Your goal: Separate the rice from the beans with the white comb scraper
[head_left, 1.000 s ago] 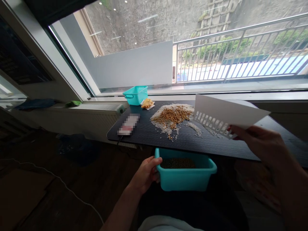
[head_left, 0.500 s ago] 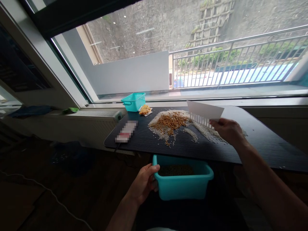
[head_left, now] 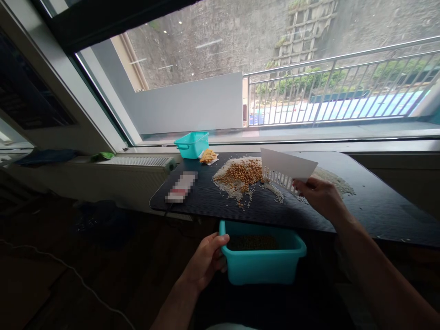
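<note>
My left hand (head_left: 206, 261) grips the left rim of a teal plastic bin (head_left: 263, 263) held just below the near edge of the black table (head_left: 378, 206); dark beans lie inside it. My right hand (head_left: 321, 197) pinches a white slotted scraper card (head_left: 285, 167), its toothed edge resting on the tabletop at the right side of a heap of yellow soybeans (head_left: 244, 172) mixed with white rice (head_left: 228, 185). More rice (head_left: 332, 178) is spread out behind the card to the right.
A second, smaller teal bin (head_left: 192, 143) stands at the table's far left corner beside a yellow crumpled wrapper (head_left: 208, 156). A blurred flat object (head_left: 180, 187) lies on the left of the table. A radiator (head_left: 140, 162) and a large window are behind.
My right hand has carried the slotted card from high on the right down and leftward to the table beside the bean heap. The left hand and bin have stayed put.
</note>
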Demonstrator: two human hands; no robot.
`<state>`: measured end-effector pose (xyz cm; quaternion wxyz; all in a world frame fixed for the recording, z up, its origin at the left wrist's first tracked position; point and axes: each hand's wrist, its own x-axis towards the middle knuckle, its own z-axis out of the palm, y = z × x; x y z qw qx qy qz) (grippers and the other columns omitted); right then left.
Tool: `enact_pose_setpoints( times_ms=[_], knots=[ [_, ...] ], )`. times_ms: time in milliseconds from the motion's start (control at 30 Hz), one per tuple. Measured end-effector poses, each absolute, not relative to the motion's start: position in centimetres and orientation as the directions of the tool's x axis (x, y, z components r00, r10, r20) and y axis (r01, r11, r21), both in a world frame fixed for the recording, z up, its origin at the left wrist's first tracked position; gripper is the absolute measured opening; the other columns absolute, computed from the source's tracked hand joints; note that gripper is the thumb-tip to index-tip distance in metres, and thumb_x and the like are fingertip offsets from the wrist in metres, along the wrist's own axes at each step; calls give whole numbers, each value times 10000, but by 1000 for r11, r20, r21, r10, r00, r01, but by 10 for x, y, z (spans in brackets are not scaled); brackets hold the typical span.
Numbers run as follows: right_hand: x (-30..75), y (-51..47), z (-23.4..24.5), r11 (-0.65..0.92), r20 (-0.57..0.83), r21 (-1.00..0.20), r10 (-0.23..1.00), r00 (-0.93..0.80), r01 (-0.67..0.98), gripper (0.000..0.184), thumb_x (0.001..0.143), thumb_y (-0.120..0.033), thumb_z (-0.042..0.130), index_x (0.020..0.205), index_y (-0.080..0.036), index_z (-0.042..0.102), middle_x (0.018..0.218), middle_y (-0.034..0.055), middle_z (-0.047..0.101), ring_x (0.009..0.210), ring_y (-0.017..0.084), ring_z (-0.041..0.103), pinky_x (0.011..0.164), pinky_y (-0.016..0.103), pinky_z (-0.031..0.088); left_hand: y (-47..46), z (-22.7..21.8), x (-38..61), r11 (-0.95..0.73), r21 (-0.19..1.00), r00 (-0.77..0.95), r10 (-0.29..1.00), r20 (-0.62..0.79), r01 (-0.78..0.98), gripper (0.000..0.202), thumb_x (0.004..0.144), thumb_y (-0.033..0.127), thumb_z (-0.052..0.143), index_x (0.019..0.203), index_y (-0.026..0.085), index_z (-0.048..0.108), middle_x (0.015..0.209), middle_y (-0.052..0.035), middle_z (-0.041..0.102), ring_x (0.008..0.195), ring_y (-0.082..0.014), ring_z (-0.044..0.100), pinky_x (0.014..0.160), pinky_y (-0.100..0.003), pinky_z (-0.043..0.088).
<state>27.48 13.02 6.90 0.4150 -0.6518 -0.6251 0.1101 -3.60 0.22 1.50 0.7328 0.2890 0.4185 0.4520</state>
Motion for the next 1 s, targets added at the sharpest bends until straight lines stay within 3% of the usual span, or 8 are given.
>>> enact_pose_setpoints(
  times_ms=[133,600,767,1000],
  knots=[
    [265,122,67,60,290,-732,929,231,679,344,775,-483,595,766,-188,772,566,25,680,579,200,648,528,286,437,2,17,-35,426,800,234,904,-358,-423,518,632,492,870,600,209,437,452,109,362,390,-50,325,403,-198,317],
    [253,99,54,160,277,-848,947,165,505,293,692,-511,659,658,-231,733,583,11,708,591,216,685,572,308,523,2,14,-38,422,806,245,905,-348,-416,493,697,473,830,619,211,420,474,109,350,404,-53,344,423,-196,316],
    [259,88,53,104,242,-880,938,248,463,293,682,-516,668,695,-232,742,600,19,725,602,228,699,591,328,528,3,16,-35,417,811,233,908,-349,-410,526,651,501,845,606,216,406,459,116,330,386,-46,314,409,-196,300],
    [291,78,54,-50,265,-808,859,438,587,259,707,-497,659,722,-250,734,640,51,740,769,322,732,693,410,533,1,18,-33,418,811,214,908,-360,-409,532,631,507,860,600,214,416,443,112,346,384,-47,315,403,-198,308]
  ],
)
